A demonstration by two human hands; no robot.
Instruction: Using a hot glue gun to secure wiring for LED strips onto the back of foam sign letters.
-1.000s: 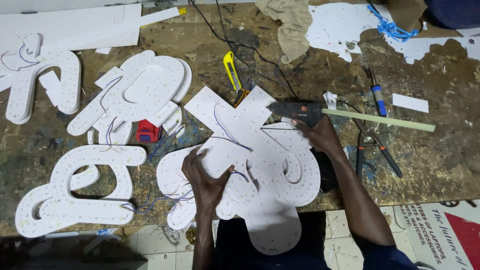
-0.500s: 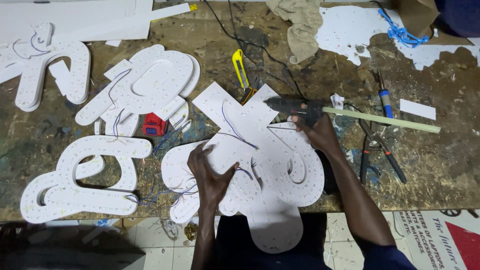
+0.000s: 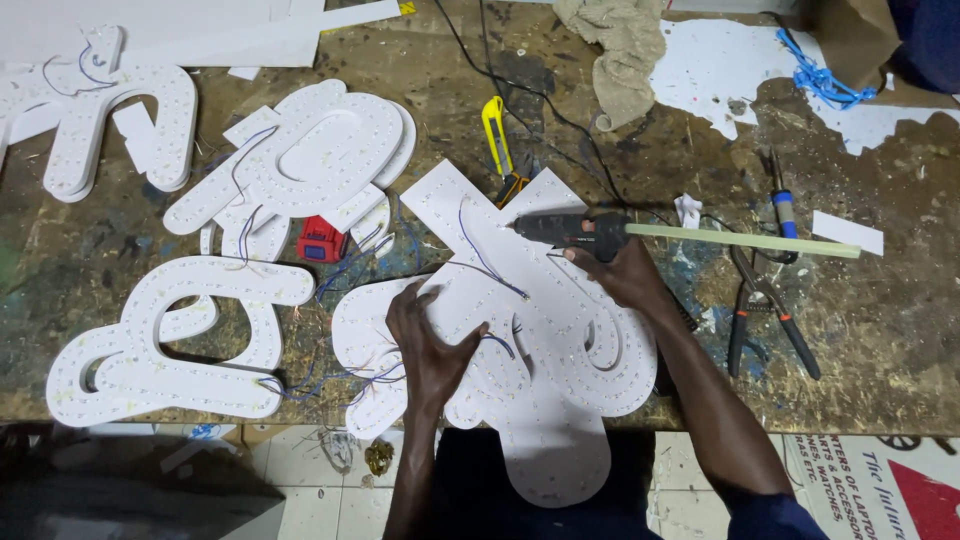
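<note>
Little has moved since the earlier frame: our right hand (image 3: pixel 628 272) keeps its hold on the black glue gun (image 3: pixel 572 230), and our left hand (image 3: pixel 430 340) stays flat on the work.

Item 1. White cut-out letter panel (image 3: pixel 555 330), dotted with small lights, lies on the counter (image 3: pixel 880 330) under both hands; its lower lobe overhangs the near edge. Left fingers (image 3: pixel 405 300) are spread, pressing the panel's face beside thin blue wires (image 3: pixel 480 255).

Item 2. Glue gun: right fingers are wrapped shut around its grip, nozzle pointing away from the palm toward the panel's upper arm. Pale glue stick (image 3: pixel 740 240) juts out behind the knuckles.

Item 3. Beyond the fingertips: yellow utility knife (image 3: pixel 495 130), crumpled cloth (image 3: pixel 620 45).

Item 4. Outside the right wrist: pliers (image 3: pixel 765 310), blue-handled tool (image 3: pixel 783 205).

Item 5. Outside the left fingers: small red box (image 3: pixel 322 240), further white letter shapes (image 3: pixel 170 340).
</note>
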